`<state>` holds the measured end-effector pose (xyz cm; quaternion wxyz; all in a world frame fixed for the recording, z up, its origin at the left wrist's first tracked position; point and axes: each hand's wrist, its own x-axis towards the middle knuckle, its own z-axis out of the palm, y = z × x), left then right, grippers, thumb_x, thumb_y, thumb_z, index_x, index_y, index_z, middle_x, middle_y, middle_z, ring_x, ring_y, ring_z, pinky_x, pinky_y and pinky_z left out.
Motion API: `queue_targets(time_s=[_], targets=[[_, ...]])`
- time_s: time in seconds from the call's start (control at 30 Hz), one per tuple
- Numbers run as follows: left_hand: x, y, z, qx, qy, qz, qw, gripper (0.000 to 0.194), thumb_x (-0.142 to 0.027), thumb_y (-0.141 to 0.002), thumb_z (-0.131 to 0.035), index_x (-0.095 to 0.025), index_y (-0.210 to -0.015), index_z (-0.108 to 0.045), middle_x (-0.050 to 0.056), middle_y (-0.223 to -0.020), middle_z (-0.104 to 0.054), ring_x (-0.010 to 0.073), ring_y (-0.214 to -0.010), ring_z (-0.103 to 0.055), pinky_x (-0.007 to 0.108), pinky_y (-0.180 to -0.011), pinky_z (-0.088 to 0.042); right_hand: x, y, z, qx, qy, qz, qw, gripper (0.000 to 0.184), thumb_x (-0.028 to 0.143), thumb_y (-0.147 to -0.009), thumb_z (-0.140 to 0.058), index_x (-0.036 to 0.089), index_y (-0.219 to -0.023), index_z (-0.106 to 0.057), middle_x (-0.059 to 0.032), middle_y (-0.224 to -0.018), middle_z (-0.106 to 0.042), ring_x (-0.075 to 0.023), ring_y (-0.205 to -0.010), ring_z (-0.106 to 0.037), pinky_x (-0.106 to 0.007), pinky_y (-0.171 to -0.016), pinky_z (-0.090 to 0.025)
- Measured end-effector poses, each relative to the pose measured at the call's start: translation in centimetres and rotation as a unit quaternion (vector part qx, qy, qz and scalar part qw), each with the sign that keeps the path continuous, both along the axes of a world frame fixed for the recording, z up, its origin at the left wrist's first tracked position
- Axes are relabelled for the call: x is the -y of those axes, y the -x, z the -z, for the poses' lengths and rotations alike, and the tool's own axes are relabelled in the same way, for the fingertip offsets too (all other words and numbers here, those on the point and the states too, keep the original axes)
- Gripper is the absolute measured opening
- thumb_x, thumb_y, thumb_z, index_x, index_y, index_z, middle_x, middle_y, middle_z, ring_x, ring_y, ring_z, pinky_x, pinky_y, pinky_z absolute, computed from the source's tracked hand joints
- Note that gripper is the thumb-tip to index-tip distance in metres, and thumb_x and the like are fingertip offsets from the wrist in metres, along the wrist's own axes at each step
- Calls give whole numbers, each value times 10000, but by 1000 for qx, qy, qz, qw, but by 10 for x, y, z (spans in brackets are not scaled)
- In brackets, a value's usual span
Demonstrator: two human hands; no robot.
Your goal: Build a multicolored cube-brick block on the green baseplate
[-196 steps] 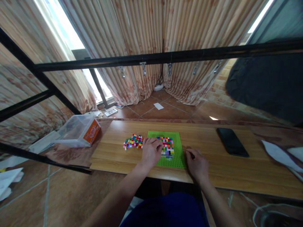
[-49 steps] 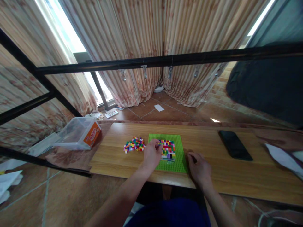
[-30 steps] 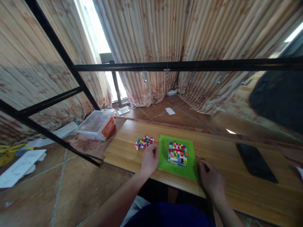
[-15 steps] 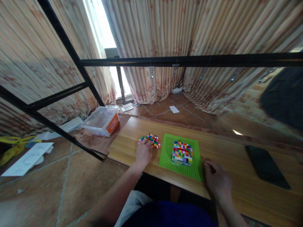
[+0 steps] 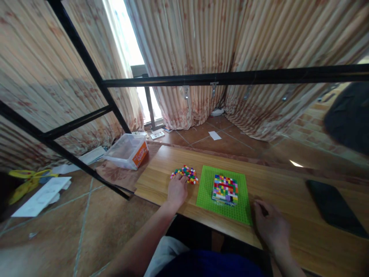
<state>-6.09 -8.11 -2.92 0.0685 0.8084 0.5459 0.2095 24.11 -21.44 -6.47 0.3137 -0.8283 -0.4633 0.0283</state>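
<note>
My left hand (image 5: 177,189) reaches to the near edge of a pile of small multicoloured building bricks (image 5: 188,173). Its fingers stretch onto the bricks, slightly apart, and no brick shows gripped between them. Right of the pile lies a green studded baseplate (image 5: 203,192). A square block built of many coloured bricks (image 5: 225,188) stands on it, with clear layers showing low at its front. My right hand (image 5: 272,223) rests on the table just right of the baseplate, its fingers curled in and thumb close to them. Whatever it may hold is hidden.
The wooden table (image 5: 161,161) carries a dark phone or tablet (image 5: 336,207) at the right. On the floor at the left stands a clear plastic box (image 5: 122,154) with an orange label. A black metal frame (image 5: 173,81) crosses before the striped curtains (image 5: 201,42).
The whole view has shifted slightly, so everything sits a little lower and further right. Both hands keep nearly the same places, the left at the brick pile and the right beside the baseplate.
</note>
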Motion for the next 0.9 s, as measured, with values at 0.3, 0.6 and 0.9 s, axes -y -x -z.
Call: queue_targets(time_s=[0.3,0.6,0.9], targets=[[2,6,1,-12,-25,28,999,232,-139,-915,-498,-218,-979,-708,87,-1031,-685,232,-1002,-603,400,-920,-473,-2,2,-1,11,0,-2,1000,423,482,-883,-408,195,-950,-711,-109,-1002,-712,-245,-813,-641,-341,-667,-443],[3,0,2,-42,-30,27,998,235,-138,-922,-482,-175,-1057,-671,101,-1013,-711,257,-980,-609,398,-892,-475,-1,1,0,16,-1,-6,1000,424,489,-880,-408,196,-946,-708,-105,-987,-708,-248,-824,-645,-338,-662,-445],[11,1,-6,-62,-21,42,997,249,-116,-912,-463,-179,-1040,-668,106,-989,-689,261,-970,-600,399,-879,-478,-1,0,2,18,-24,-16,999,440,505,-887,-402,193,-940,-708,-110,-996,-707,-248,-819,-640,-342,-669,-453]])
